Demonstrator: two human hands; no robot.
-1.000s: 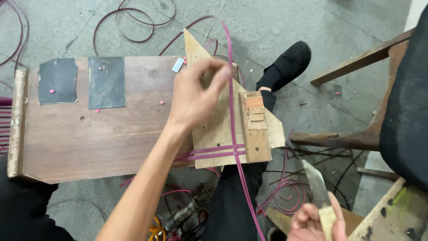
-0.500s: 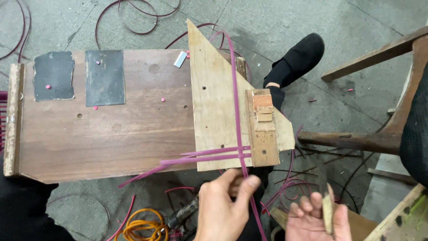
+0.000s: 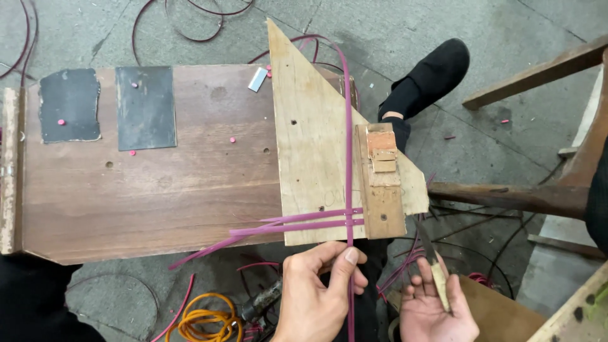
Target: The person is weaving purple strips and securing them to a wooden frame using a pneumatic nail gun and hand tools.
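My left hand (image 3: 320, 288) pinches a long purple plastic strip (image 3: 348, 145) just below the near edge of a triangular plywood jig (image 3: 316, 139). The strip runs up along the jig beside a small wooden block stack (image 3: 381, 183) and curves over the jig's top. Cut purple strips (image 3: 272, 227) lie crosswise over the jig's lower part. My right hand (image 3: 437, 310) lies palm up, loosely holding a knife with a pale wooden handle (image 3: 436, 272), blade pointing toward the jig.
The jig rests on a brown wooden bench (image 3: 145, 190) with two dark patches (image 3: 107, 107) on it. A black shoe (image 3: 427, 76) is on the concrete floor. Wooden chair legs (image 3: 525, 196) are at right. An orange cord coil (image 3: 206, 320) and loose purple strips lie below.
My left hand left the top of the jig and came down to grip the purple strip at the near edge. My right hand has opened a little around the knife.
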